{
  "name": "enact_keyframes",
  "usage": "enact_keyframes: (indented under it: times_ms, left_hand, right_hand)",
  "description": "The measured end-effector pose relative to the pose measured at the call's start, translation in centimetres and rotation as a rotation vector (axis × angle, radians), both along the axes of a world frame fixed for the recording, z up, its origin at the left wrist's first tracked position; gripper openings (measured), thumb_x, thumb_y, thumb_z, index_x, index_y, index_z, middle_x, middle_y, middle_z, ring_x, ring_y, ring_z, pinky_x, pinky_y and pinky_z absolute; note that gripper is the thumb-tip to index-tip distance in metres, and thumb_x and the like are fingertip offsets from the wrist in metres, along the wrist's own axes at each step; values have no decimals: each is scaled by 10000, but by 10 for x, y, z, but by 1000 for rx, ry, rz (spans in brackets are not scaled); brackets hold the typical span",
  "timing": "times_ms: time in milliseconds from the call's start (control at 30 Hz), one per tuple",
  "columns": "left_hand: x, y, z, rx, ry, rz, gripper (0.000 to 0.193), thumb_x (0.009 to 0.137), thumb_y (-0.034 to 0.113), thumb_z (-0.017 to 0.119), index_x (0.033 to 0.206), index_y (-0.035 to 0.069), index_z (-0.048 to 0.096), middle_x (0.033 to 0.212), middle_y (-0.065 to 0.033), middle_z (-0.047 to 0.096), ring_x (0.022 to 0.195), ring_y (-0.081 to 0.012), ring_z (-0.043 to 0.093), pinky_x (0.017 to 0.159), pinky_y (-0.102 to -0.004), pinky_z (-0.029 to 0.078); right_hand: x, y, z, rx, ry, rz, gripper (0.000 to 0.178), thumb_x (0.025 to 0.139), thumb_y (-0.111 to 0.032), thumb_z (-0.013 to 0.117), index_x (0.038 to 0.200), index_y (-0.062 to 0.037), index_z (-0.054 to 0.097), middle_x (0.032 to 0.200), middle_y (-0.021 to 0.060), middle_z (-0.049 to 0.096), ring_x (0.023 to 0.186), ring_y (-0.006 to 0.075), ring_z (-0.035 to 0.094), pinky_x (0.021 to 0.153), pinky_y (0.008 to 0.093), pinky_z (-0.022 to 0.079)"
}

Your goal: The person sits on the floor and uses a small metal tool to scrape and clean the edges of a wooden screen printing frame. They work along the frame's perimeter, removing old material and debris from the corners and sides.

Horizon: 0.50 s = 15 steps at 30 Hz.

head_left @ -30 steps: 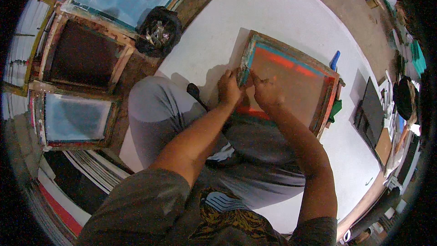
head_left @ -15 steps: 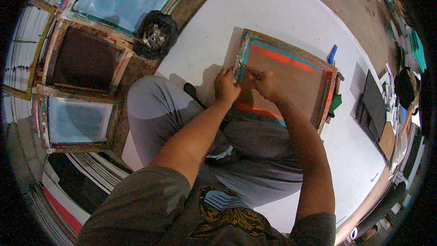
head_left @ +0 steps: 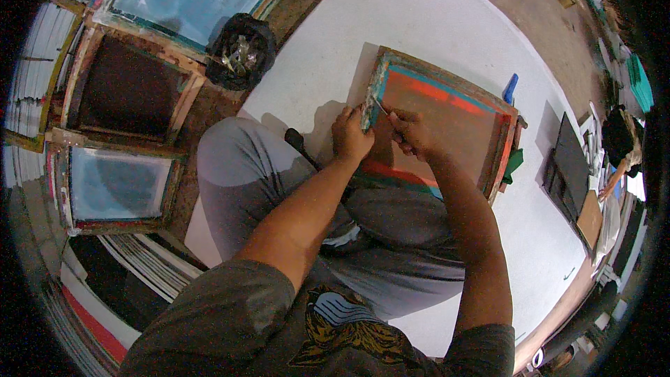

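Note:
A wooden screen-printing frame (head_left: 462, 141) with brown mesh, orange-red bands and blue tape rests tilted across my folded legs. My left hand (head_left: 352, 134) is closed round its left side rail. In my right hand (head_left: 410, 132), closed, is a thin metal-tipped hand tool (head_left: 380, 105). Its tip reaches the inner edge of that rail, just past the left fingers. The tool's handle is hidden in my fist, so its exact kind is unclear.
White board (head_left: 328, 49) lies beneath me. Left of it stand several more screens (head_left: 122, 185) and a black bag (head_left: 241, 52) of scraps. A blue-handled tool (head_left: 511, 89), green piece (head_left: 513, 165) and black flat panel (head_left: 567, 160) lie right.
My right hand has drawn slightly right, away from the left rail, and turned a little. The frame and my left hand have shifted slightly right.

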State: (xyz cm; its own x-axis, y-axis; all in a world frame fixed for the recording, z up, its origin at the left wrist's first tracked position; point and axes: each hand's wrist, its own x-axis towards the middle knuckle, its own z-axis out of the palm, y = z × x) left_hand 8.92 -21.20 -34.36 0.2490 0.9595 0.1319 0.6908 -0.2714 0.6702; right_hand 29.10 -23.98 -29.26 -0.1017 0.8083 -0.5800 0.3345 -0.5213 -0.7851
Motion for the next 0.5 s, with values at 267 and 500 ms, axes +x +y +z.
enact_keyframes:
  times_ms: [267, 500]
  left_hand:
    - [-3, 6, -28, -85, -26, -9, 590, 705, 179, 839, 1253, 46, 669, 1132, -179, 659, 1056, -396, 649, 922, -495, 537]
    - [-1, 13, -31, -87, -29, 19, 575, 769, 253, 843, 1285, 73, 665, 1146, -183, 670, 1077, -404, 644, 927, -497, 533]
  right_hand:
    - [6, -13, 6, 126, -217, -106, 461, 1070, -345, 548, 1446, -79, 560, 772, 49, 590, 557, 148, 495, 474, 320, 424]
    - [16, -39, 23, 96, -761, -82, 279, 898, -258, 737, 1020, -10, 702, 1012, 243, 729, 979, 359, 722, 773, 482, 564]
